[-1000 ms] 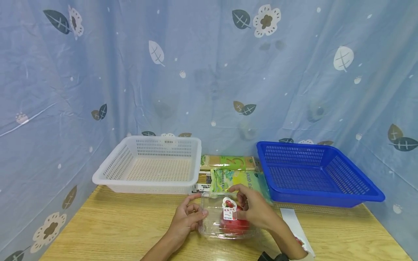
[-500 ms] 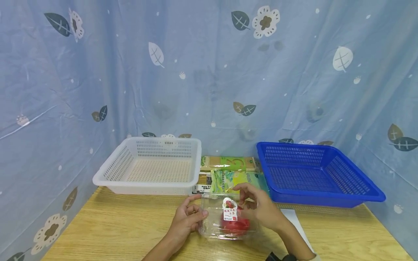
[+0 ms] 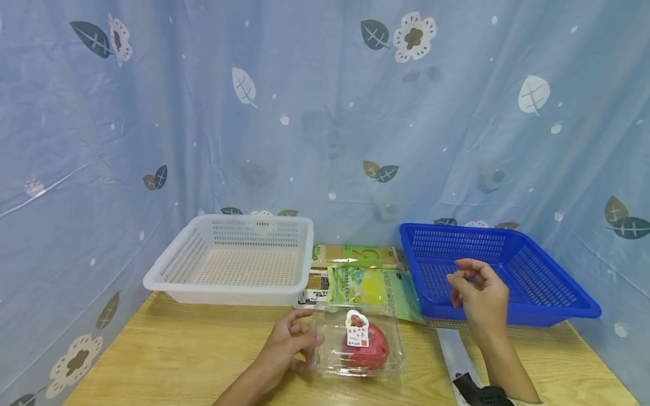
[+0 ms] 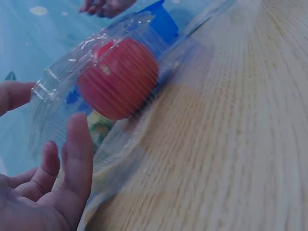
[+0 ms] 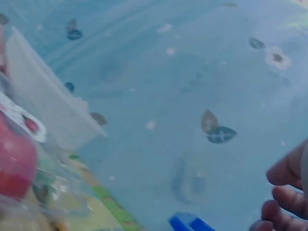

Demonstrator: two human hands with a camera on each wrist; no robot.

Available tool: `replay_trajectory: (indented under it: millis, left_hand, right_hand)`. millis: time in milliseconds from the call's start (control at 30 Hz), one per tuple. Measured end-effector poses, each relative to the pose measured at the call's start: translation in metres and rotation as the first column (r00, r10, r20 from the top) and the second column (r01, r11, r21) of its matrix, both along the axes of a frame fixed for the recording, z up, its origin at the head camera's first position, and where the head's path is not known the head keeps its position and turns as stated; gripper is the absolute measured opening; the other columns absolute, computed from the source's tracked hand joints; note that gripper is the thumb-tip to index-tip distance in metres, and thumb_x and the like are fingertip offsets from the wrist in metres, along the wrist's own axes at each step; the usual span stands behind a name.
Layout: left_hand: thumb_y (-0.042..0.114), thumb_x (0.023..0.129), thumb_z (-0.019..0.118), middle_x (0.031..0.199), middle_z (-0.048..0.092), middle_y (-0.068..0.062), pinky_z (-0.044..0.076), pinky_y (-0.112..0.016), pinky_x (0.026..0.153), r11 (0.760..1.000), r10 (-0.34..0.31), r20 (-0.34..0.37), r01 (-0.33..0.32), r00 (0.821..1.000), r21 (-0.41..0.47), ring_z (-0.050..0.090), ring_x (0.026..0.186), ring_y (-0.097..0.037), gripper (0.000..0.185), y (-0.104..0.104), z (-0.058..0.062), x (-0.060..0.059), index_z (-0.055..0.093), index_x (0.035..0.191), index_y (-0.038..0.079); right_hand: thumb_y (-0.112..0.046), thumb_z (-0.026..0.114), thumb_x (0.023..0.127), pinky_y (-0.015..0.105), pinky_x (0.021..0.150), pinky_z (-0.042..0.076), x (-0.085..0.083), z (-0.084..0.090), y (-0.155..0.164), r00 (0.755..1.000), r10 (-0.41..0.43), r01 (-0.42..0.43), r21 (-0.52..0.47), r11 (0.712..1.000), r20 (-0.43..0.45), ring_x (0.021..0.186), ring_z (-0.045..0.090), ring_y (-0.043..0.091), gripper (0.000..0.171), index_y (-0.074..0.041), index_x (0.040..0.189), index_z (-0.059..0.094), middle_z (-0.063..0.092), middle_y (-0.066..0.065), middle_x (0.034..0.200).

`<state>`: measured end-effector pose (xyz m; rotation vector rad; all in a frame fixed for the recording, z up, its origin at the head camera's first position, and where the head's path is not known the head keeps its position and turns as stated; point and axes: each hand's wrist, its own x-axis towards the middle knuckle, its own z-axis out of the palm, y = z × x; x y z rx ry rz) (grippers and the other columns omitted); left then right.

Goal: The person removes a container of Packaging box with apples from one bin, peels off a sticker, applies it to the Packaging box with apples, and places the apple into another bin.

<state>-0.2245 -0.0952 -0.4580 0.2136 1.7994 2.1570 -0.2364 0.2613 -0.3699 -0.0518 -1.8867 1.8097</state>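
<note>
A clear plastic clamshell box [image 3: 358, 338] with a red fruit [image 3: 367, 351] and a white label stands on the wooden table [image 3: 178, 355]. My left hand [image 3: 307, 328] rests against the box's left side, thumb above and straight fingers along the edge. In the left wrist view the fingers [image 4: 79, 144] lie just beside the box [image 4: 120, 86] and the fruit [image 4: 118, 79]. My right hand [image 3: 464, 277] hovers in front of the blue basket [image 3: 508, 314], fingers loosely curled and holding nothing. In the right wrist view only its fingertips [image 5: 284, 192] show.
A white basket [image 3: 228, 292] stands at the back left. Between the two baskets lie a green packet [image 3: 373, 285] and a longer pack [image 3: 355, 255] behind it. A white strip [image 3: 453, 349] lies right of the box. A blue curtain hangs close behind.
My right hand has let go of the box and risen to the right, up to the blue basket. The left hand has stayed at the box's left side.
</note>
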Motion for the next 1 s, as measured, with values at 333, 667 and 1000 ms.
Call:
replay_trajectory:
  millis: [333, 667, 1000]
  left_hand:
    - [0.009, 0.084, 0.075, 0.09, 0.06, -0.002, 0.061, -0.036, 0.059, 0.998, -0.053, 0.042, 0.052, 0.998, 0.028, 0.057, 0.069, -0.011, 0.08, -0.003, 0.008, 0.0, 0.033, 0.151, -0.004]
    - [0.003, 0.085, 0.071, 0.094, 0.055, -0.005, 0.062, -0.039, 0.062, 0.992, -0.094, 0.047, 0.09, 0.994, 0.089, 0.058, 0.066, -0.011, 0.078, -0.003, 0.009, -0.001, 0.029, 0.15, -0.007]
    - [0.001, 0.086, 0.068, 0.094, 0.052, -0.005, 0.062, -0.044, 0.067, 0.984, -0.123, 0.069, 0.113, 0.99, 0.138, 0.055, 0.066, -0.01, 0.082, -0.005, 0.007, -0.002, 0.023, 0.153, -0.006]
  right_hand:
    - [0.015, 0.066, 0.085, 0.015, 0.046, 0.04, -0.007, -0.007, 0.04, 0.866, -0.496, 0.444, -0.364, 0.819, -0.06, 0.054, 0.042, 0.009, 0.025, -0.009, 0.092, 0.067, 0.046, 0.0, 0.074]
    - [0.028, 0.048, 0.079, 0.014, 0.053, 0.033, -0.011, -0.016, 0.072, 0.664, -0.746, 0.581, -0.668, 0.466, 0.057, 0.072, 0.027, 0.008, 0.041, -0.011, 0.088, 0.051, 0.028, 0.0, 0.084]
    - [0.007, 0.047, 0.098, 0.025, 0.034, 0.032, -0.01, -0.031, 0.096, 0.784, -0.56, 0.49, -0.82, 0.296, 0.267, 0.047, 0.031, 0.013, 0.026, -0.016, 0.102, 0.037, 0.04, -0.002, 0.105]
